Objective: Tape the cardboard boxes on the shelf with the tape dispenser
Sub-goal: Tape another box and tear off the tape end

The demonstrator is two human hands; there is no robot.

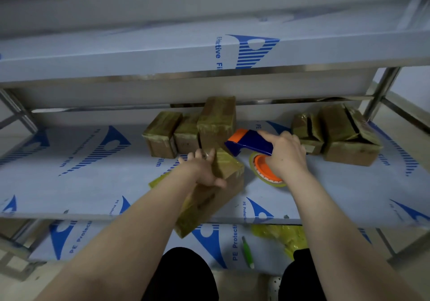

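While the left hand (204, 171) grips a box (209, 204), the right hand (286, 154) grips the tape dispenser (250, 141) above a "PE Protective Film" sheet (325, 196).

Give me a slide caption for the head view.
Person's left hand holds a taped cardboard box at the shelf edge while the right hand grips the blue-and-orange tape dispenser.

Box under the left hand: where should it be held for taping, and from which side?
Probably hold the box across its far top end, coming from above on the left, as the left hand does. It lies slanted, near end overhanging the shelf edge, and the tape dispenser is on its right.
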